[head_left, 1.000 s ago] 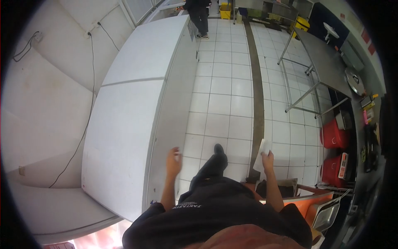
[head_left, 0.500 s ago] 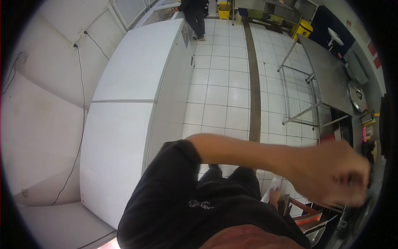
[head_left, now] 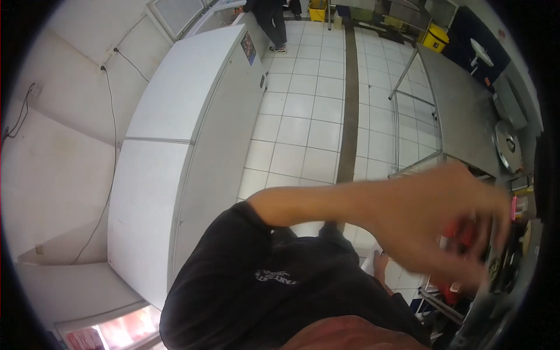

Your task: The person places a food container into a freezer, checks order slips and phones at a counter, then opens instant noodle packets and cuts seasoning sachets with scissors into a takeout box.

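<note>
My left arm reaches across my body to the right. My left hand (head_left: 431,216) is blurred by motion, its fingers curved and apart with a gap between them and the thumb. Nothing shows held in it, and red items (head_left: 461,233) appear behind the gap. Lower down, my right hand (head_left: 381,265) hangs at my right side, partly hidden by the left hand. It is closed on a thin white thing (head_left: 368,263), whose kind I cannot make out.
White chest freezers (head_left: 151,192) line the left wall. A steel table (head_left: 461,105) stands to the right, with a round metal lid (head_left: 508,146) beyond it. Farther along the tiled floor (head_left: 303,116) stands another person (head_left: 271,23). Yellow buckets (head_left: 434,38) are at the back.
My left hand has gone from a closed shape to fingers apart, shifting slightly left and up in view. The view has turned, showing more of the freezer's front and a lit cabinet at lower left.
</note>
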`<state>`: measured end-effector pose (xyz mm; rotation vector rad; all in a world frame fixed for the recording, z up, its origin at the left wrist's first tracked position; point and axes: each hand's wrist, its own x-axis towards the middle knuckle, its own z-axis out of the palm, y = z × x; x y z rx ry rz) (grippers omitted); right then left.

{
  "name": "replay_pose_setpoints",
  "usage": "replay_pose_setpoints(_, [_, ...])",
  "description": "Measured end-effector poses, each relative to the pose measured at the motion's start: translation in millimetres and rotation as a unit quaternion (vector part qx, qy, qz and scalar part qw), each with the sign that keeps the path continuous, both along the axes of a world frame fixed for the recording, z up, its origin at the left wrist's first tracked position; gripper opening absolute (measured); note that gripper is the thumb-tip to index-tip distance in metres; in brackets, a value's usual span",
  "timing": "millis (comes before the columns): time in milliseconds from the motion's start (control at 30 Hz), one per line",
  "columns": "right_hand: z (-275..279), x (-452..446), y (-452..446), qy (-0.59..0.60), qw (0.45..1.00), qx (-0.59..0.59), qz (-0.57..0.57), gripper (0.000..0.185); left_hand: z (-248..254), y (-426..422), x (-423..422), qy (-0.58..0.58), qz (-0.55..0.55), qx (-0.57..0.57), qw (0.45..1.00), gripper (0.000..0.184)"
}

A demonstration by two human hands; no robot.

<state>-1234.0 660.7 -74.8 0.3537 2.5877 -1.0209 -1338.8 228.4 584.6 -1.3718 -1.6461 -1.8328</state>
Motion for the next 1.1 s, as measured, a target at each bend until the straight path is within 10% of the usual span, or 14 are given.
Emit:
replay_pose_setpoints(67, [25,-60,-4,-0.014,0.983,-0.164,-0.079,0.044,-1,-8,-8,-0.001,0.107,-0.015,0.994,0.010])
replay_pose_setpoints(300, [15,-177,16,-0.032,0.999,-0.035,0.022,0.071,29,-65,67,-0.011,0.531,-0.132,0.837,0.018])
replay_pose_setpoints(467, [30,-226,-31,-0.106,0.980,0.058,0.157,0.070,48,-77,119,0.030,0.611,-0.190,0.768,0.024])
replay_pose_setpoints(533, [30,-242,-83,-0.169,0.969,-0.119,0.135,0.062,49,-77,133,0.036,0.631,-0.205,0.748,0.026])
replay_pose_setpoints(800, [296,-180,-332,-0.245,0.835,-0.462,0.172,0.048,23,-77,201,0.058,0.672,-0.206,0.709,0.036])
replay_pose_setpoints(1100, [413,-46,-422,-0.274,0.753,-0.549,0.238,0.040,-33,-89,304,-0.041,0.811,0.055,0.581,0.046])
